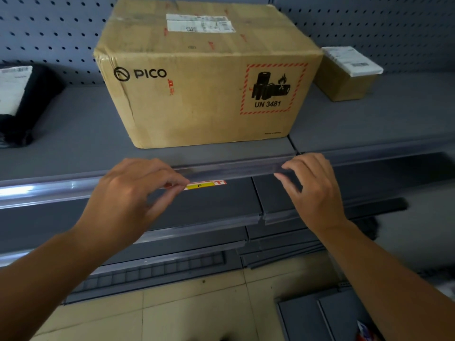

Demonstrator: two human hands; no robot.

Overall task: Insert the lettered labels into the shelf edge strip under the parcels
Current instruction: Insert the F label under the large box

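Overhead, grey pegboard [61, 33] behind the shelf [73, 143]; below, tiled floor [172, 311].

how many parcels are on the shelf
3. A big cardboard box stands in the middle, a small cardboard box sits behind it to the right, and a black bag lies at the left edge. More may lie outside the view.

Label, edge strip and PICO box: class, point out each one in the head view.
Label [206, 185], head view, its yellow middle.
Edge strip [229, 170], head view, clear front between the hands.
PICO box [197, 104], head view, its front face.
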